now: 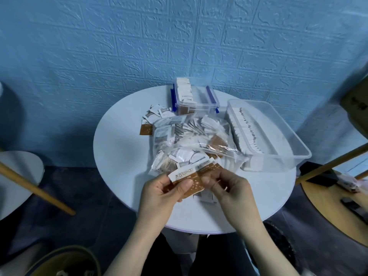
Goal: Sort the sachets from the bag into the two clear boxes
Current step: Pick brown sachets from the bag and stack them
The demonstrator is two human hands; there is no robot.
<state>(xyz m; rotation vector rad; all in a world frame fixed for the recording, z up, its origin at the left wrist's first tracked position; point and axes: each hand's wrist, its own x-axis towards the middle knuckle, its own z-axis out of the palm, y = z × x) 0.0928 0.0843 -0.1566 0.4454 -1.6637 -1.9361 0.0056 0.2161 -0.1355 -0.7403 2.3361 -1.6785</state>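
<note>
Sachets (196, 176), brown and white, sit pinched between both hands above the near edge of the round table (123, 156): left hand (165, 193) thumb clamps one, right hand (225, 186) grips its neighbour. Behind them the clear bag (191, 142) bulges with more, the two clear boxes (278, 132) beyond.

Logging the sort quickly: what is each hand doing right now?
Left hand: pinching a brown-and-white sachet.
Right hand: pinching a second brown-and-white sachet beside it.
</note>
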